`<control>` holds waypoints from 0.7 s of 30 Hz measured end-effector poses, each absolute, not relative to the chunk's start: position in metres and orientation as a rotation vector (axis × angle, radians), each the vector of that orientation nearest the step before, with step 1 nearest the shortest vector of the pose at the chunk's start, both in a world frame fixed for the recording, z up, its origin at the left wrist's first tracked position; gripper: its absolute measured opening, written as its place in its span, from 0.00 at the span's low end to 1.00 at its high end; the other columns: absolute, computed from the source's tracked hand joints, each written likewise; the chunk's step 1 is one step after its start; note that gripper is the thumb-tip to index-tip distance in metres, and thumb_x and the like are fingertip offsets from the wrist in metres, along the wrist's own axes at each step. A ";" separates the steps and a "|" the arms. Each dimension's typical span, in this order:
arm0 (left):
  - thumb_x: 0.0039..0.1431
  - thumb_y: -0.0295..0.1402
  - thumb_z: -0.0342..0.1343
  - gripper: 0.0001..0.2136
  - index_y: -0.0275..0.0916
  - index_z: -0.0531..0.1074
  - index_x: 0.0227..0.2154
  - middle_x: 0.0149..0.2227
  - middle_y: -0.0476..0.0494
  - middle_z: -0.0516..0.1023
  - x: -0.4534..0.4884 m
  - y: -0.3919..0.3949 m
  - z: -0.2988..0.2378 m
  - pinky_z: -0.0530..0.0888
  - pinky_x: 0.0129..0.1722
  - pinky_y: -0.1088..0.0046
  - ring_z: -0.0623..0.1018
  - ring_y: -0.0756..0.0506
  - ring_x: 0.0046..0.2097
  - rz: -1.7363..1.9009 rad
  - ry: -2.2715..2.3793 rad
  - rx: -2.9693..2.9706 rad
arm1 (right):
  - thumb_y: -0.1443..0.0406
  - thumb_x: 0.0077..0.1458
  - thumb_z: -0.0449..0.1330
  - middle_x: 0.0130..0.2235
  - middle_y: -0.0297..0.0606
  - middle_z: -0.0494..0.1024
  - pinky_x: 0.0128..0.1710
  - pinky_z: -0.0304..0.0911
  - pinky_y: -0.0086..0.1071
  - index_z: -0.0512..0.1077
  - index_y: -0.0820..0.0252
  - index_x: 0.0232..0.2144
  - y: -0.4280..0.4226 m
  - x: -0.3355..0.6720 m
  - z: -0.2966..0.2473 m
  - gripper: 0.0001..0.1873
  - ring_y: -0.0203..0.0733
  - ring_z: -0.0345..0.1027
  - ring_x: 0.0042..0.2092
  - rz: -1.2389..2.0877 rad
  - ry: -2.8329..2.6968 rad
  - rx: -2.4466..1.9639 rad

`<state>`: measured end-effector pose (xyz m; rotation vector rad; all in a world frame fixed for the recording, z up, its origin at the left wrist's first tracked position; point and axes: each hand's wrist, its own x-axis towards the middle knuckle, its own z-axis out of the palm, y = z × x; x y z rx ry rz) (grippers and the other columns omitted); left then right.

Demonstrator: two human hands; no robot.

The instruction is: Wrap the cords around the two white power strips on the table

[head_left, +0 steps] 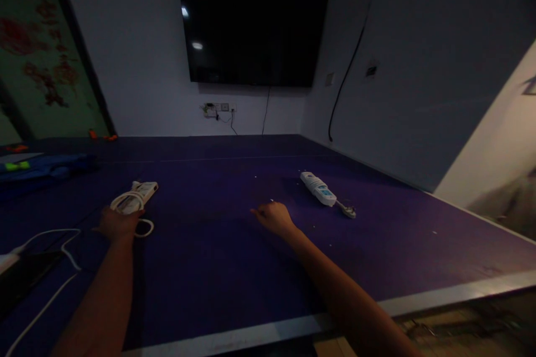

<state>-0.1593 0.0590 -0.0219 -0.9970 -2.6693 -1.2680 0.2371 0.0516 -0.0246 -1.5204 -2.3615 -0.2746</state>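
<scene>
At the left of the table, my left hand [119,223] is closed around the near end of a white power strip [149,189]. The strip's white cord [125,196] is looped over it, and one loop hangs out beside my wrist. My right hand [274,217] is low over the middle of the table, fingers curled under and one digit pointing left. Its palm side is hidden, so anything inside does not show. To its right lies a second white power strip [318,188] wrapped in its cord, with the plug [347,211] at the near end.
A dark phone-like slab [29,276] and a white charging cable [46,302] lie at the near left. Blue cloth [54,167] is behind them. Small white bits dot the purple tabletop [209,268]. A television [255,33] hangs on the far wall; a black cable [349,67] dangles at right.
</scene>
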 end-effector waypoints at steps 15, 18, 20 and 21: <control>0.43 0.45 0.60 0.23 0.33 0.72 0.39 0.43 0.34 0.77 -0.152 0.055 -0.019 0.70 0.42 0.59 0.75 0.33 0.44 -1.414 -2.494 -0.987 | 0.55 0.62 0.45 0.28 0.38 0.78 0.24 0.48 0.28 0.75 0.59 0.26 0.048 0.236 -0.021 0.25 0.37 0.70 0.29 -0.233 -2.380 -1.510; 0.43 0.46 0.60 0.24 0.33 0.73 0.40 0.41 0.36 0.78 -0.146 0.058 -0.017 0.70 0.41 0.62 0.75 0.36 0.42 -1.556 -2.447 -1.022 | 0.55 0.62 0.45 0.28 0.38 0.78 0.24 0.49 0.28 0.75 0.59 0.26 0.047 0.235 -0.020 0.24 0.37 0.70 0.30 -0.226 -2.394 -1.515; 0.42 0.45 0.60 0.24 0.34 0.73 0.41 0.41 0.38 0.78 -0.139 0.060 -0.015 0.70 0.41 0.63 0.75 0.38 0.41 -1.673 -2.426 -1.073 | 0.55 0.62 0.45 0.29 0.38 0.78 0.25 0.50 0.27 0.74 0.59 0.27 0.047 0.234 -0.019 0.23 0.38 0.70 0.31 -0.220 -2.376 -1.529; 0.42 0.44 0.61 0.24 0.34 0.73 0.41 0.42 0.38 0.78 -0.133 0.061 -0.013 0.70 0.41 0.64 0.75 0.38 0.41 -1.724 -2.407 -1.112 | 0.56 0.62 0.46 0.29 0.39 0.78 0.26 0.51 0.27 0.74 0.58 0.27 0.047 0.234 -0.019 0.22 0.39 0.70 0.32 -0.216 -2.352 -1.542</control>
